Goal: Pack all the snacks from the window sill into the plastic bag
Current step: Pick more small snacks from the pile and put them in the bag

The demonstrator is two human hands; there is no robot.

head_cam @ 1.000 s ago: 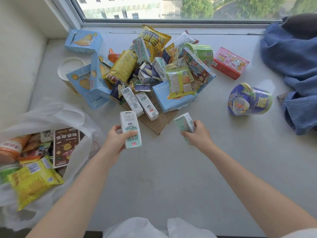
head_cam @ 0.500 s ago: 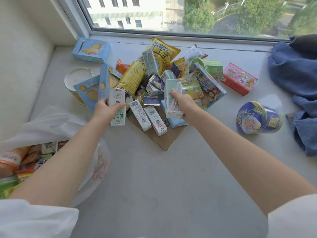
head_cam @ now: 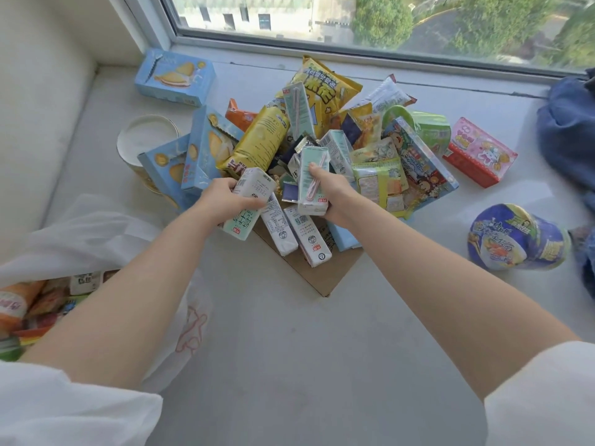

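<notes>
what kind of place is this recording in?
Likely an upper-floor room in a home or dorm: a wide window sill under a window looking down on treetops, loose snacks, and blue clothing piled alongside.

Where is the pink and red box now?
In the head view, the pink and red box lies on the window sill at the right side of the snack pile, beside the green cup and before the blue cloth.
</notes>
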